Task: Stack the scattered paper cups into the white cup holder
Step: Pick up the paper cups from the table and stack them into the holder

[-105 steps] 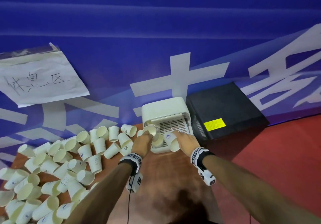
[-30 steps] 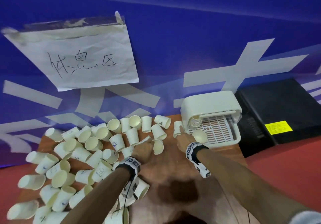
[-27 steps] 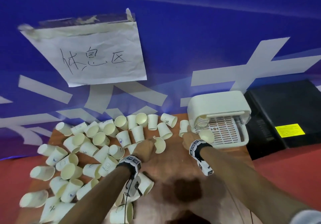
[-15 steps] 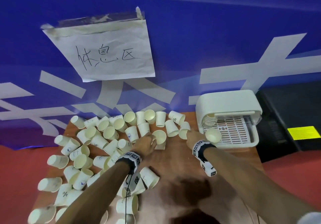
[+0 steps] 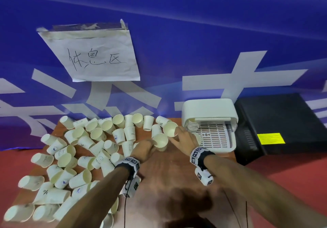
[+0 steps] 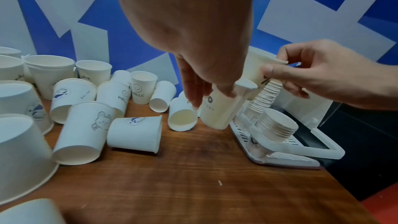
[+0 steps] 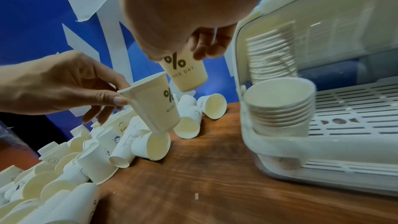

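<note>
Two hands [image 7: 64, 81], each pinching a "% NICE DAY" cup [image 7: 157, 105] (others apparently "HELLO").

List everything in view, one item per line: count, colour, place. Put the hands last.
loose paper cups: dozens, white or cream, scattered on the table's left and middle
held cups: two, cream with "% NICE DAY" print, one in each hand above the table
stacked cups: two nested stacks, cream, at the holder's left end
cup holder: one, white with slotted tray, table's right rear
table: one, brown wood
black box: one, black with yellow label, right of the holder
paper sign: one, white, handwritten, taped to the blue wall
wrist bands: two, black with white markers, one per wrist
left hand: grips one cup
right hand: grips the other
</note>
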A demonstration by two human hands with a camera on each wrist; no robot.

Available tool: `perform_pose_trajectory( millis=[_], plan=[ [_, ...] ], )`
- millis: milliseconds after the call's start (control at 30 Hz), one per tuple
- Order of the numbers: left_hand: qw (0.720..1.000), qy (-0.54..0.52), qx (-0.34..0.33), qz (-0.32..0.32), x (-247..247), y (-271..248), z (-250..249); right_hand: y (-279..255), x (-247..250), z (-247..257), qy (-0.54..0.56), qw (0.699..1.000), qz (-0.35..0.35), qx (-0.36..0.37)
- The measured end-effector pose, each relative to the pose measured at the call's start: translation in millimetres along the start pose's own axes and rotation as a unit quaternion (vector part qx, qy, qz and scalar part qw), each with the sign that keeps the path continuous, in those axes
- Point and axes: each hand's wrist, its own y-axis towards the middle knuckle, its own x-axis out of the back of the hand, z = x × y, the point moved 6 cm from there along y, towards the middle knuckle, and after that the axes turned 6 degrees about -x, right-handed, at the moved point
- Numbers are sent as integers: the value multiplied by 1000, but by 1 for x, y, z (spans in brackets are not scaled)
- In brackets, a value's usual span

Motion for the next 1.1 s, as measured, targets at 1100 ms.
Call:
perform_pose_trajectory(
  millis=[1100],
  plan=[
    [943, 218, -70, 240, -72, 108, -176, -46, 84, -134, -5, 994, -39, 100]
  ],
)
